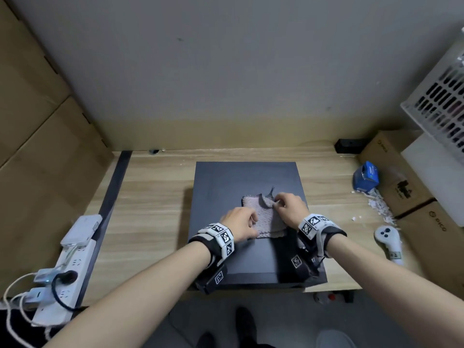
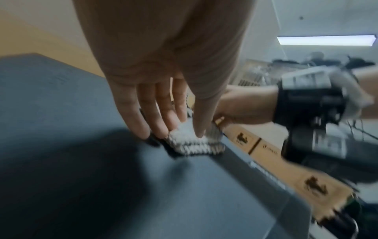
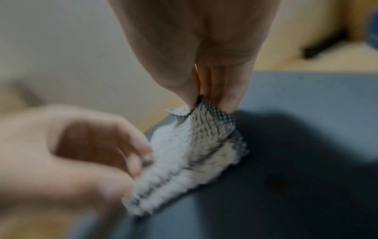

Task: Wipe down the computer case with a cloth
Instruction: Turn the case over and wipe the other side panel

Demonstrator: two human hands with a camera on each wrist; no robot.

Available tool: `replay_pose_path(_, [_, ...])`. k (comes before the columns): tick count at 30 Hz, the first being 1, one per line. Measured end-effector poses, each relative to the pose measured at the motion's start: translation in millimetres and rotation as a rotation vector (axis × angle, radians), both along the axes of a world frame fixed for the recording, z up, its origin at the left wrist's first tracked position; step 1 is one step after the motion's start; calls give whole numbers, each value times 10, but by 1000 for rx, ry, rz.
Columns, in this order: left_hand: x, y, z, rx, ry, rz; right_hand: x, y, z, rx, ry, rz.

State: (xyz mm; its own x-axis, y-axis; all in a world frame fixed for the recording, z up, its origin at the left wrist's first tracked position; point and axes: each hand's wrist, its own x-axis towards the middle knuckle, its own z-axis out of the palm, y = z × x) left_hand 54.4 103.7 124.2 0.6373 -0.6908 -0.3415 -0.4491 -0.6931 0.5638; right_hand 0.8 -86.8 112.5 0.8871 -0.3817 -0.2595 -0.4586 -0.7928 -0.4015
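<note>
A black computer case (image 1: 226,187) lies flat on the wooden desk (image 1: 155,197). A folded grey knit cloth (image 1: 268,222) rests on its top panel, right of centre. My left hand (image 1: 252,219) pinches the cloth's near-left edge; in the left wrist view the thumb of this hand (image 2: 184,129) sits on top of the cloth (image 2: 194,143) and the fingers (image 2: 141,129) touch the case (image 2: 61,113) beside it. My right hand (image 1: 277,200) pinches the far corner, and in the right wrist view this hand (image 3: 201,98) lifts the top layer of the cloth (image 3: 184,153) off the case (image 3: 306,97).
A white power strip (image 1: 65,270) with plugs lies at the desk's left edge. On the right are a white controller (image 1: 388,238), a blue box (image 1: 366,178), paper scraps (image 1: 379,207) and cardboard boxes (image 1: 401,187). A white basket (image 1: 442,101) hangs upper right.
</note>
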Motion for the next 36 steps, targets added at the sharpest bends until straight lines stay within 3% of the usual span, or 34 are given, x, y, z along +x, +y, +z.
replay_pose_path(4, [-62,-42,-136,26,-68,-18,-9,-44,-47,220,13,-191])
replay_pose_path(9, [-68,-21,-123,-24,-73,5,-19,-47,-22,201,86,-143])
replay_pose_path(13, [-31,28,-92,-92,-41,23,18,-60,-10,230,-25,-203])
replay_pose_path(15, [-6,68,-65,-115,-40,26,13,-48,-15,184,-15,-169])
replay_pose_path(18, [5,139,-19,-9,-24,-108,-57,-13,-1,-33,118,-74])
replay_pose_path(20, [23,183,16,41,0,-170,-102,2,34,-182,66,-5])
replay_pose_path(23, [178,282,91,-35,22,-30,-85,112,64,-209,-159,150])
replay_pose_path(28, [544,669,196,-100,46,236,-69,598,-219,-160,85,350])
replay_pose_path(31, [652,962,151,-22,61,280,-68,750,-364,-275,100,350])
replay_pose_path(36, [689,1285,14,143,38,359,168,830,-353,-287,146,421])
